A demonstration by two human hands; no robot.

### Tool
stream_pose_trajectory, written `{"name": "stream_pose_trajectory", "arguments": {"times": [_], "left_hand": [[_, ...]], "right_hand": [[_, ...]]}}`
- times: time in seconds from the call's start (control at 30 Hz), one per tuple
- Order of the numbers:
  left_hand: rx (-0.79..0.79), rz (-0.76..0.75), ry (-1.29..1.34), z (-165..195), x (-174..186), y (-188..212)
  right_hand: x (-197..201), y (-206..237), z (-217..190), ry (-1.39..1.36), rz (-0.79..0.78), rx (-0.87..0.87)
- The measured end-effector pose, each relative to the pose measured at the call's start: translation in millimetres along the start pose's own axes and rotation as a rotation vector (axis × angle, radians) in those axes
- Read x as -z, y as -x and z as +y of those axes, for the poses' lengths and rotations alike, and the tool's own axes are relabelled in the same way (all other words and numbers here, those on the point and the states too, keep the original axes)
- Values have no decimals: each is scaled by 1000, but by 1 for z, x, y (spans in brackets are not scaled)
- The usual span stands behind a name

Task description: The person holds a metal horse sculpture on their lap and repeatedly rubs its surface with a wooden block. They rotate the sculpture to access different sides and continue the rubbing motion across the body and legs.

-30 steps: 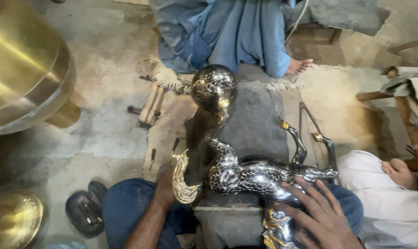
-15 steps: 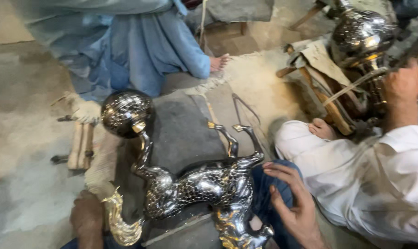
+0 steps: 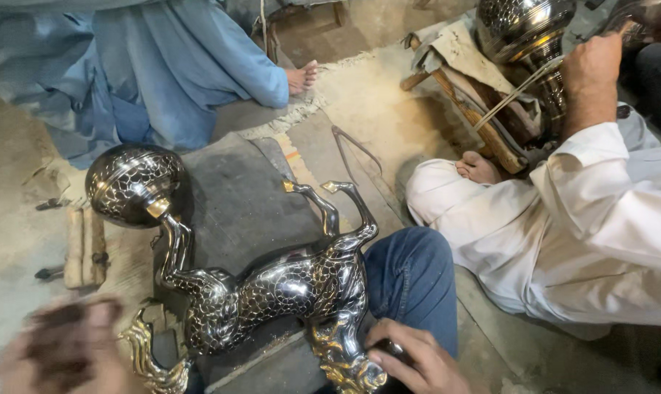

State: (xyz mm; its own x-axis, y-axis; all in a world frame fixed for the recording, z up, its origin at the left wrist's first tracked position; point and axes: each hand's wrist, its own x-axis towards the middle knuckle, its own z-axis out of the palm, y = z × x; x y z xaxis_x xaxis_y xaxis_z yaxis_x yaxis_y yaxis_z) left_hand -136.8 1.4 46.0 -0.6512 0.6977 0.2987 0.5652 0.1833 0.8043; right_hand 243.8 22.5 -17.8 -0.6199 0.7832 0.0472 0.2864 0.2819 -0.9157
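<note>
Horse figure (image 3: 272, 292), lower centre, looks heavy, rigid, slick metal; we'd grip body or legs. Our right hand (image 3: 411, 361) curls around its head; left hand (image 3: 68, 350) blurred, grip unclear.

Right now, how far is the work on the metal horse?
Done: the horse figure already shows a scale pattern over body, legs and ball. In hand: the right hand rests by the golden head; the left hand is blurred near the golden tail. Left: cannot tell.
</note>
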Motion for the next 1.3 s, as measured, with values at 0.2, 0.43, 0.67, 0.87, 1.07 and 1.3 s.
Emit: {"name": "stream_pose_trajectory", "arguments": {"times": [0.2, 0.43, 0.67, 0.87, 1.07, 1.3], "left_hand": [[154, -320, 785, 90, -72, 57], [61, -371, 655, 68, -118, 50], [106, -401, 666, 87, -114, 43], [35, -381, 604, 79, -116, 50], [-117, -336, 442, 90, -114, 60], [-214, -358, 315, 84, -111, 60]], "right_hand": [[-35, -23, -21, 291, 129, 35], [-31, -59, -48, 347, 210, -45], [-15, -55, -48, 347, 103, 90], [-9, -46, -40, 371, -45, 263], [-27, -39, -45, 436, -50, 279], [-1, 4, -10, 501, -11, -141]]}}
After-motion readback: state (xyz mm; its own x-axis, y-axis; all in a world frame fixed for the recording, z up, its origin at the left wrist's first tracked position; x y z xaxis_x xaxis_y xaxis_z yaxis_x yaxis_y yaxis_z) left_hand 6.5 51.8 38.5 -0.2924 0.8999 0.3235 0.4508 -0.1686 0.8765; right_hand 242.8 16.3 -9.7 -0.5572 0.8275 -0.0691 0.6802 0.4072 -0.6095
